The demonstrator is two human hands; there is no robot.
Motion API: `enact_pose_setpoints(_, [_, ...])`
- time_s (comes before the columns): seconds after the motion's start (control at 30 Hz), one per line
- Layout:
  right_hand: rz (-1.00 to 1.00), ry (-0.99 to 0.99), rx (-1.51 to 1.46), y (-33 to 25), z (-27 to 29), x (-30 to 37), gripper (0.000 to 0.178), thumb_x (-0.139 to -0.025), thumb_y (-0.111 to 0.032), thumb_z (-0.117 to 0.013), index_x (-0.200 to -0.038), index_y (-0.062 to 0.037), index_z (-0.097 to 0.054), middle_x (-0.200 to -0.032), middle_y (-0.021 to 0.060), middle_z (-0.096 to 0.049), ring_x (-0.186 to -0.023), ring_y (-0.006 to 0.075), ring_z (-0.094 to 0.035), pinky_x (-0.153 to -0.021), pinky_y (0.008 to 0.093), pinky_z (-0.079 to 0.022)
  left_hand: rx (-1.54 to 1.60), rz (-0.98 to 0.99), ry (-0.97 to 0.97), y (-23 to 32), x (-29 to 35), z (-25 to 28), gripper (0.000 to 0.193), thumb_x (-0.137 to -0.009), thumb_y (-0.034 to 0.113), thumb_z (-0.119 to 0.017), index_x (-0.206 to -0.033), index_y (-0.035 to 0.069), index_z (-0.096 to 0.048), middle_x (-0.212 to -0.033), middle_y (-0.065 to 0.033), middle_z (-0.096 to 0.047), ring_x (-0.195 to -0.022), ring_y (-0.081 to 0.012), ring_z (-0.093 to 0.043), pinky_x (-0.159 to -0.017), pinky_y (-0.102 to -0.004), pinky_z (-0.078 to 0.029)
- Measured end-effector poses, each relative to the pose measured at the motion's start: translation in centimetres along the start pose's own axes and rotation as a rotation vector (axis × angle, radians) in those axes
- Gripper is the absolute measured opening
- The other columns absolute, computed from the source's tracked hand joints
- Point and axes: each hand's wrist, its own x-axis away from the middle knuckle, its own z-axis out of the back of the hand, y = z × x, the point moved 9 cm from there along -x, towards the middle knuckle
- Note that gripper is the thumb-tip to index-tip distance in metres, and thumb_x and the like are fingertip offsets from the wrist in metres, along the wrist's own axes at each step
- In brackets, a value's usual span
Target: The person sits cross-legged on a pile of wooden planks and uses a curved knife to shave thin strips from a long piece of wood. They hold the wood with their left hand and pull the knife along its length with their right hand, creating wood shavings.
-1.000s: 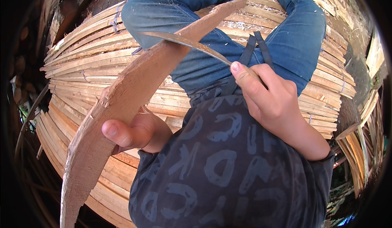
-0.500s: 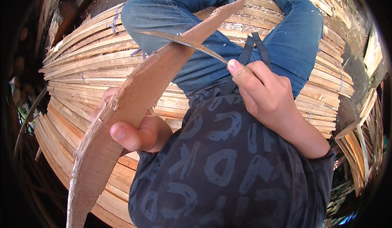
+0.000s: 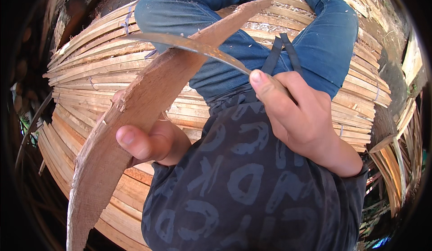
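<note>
two hands at work here, both mine. my left hand (image 3: 150,143) is clenched round the long curved strip of wood (image 3: 135,116), thumb on top, fingers hidden behind it. the strip runs from the lower left of the view up across my lap to the upper right, where its narrow tip lies over my jeans (image 3: 216,8); its rough brown face is turned toward me. my right hand (image 3: 299,116) grips the handle of a curved blade (image 3: 189,44), thumb pressed along the back of it near where blade meets handle. the handle itself is buried in my fist, so i cannot tell its shape. the blade is rusty, arches leftward, and lies across the strip's upper part, touching its edge about where the strip passes my left knee. two dark straps (image 3: 281,53) lie over my right thigh just beyond the thumb. under my legs sits a big stack of pale split slats (image 3: 85,71), bundled and bowed. my dark patterned shirt (image 3: 252,192) fills the lower middle of the view
</note>
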Motion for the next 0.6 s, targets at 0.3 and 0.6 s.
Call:
enact_pose_setpoints(0.3, [0.000,-0.089,0.074,0.5,-1.3,0.1,0.054,-0.077,-0.004,-0.065,-0.130,-0.0133,-0.059,-0.077,0.0039,-0.047,-0.054,0.0130,-0.055,-0.039,0.0274,-0.043,0.126,-0.015,0.020,-0.1,-0.3,0.0,0.077,-0.071,0.034,-0.072,-0.135,0.013,-0.036,-0.118,-0.0188,-0.047,-0.104,-0.0271,-0.058,-0.081,-0.0437,-0.056])
enact_pose_setpoints(0.6, [-0.032,-0.114,0.087,0.8,-1.2,-0.5,0.045,-0.077,-0.006,-0.065,-0.121,-0.0145,-0.062,-0.075,0.0031,-0.045,-0.052,0.0129,-0.054,-0.040,0.0271,-0.044,0.059,-0.036,0.019,0.3,-0.1,-0.3,0.087,-0.071,0.042,-0.066,-0.136,0.003,-0.026,-0.106,-0.0297,-0.050,-0.081,-0.0290,-0.066,-0.068,-0.0399,-0.059])
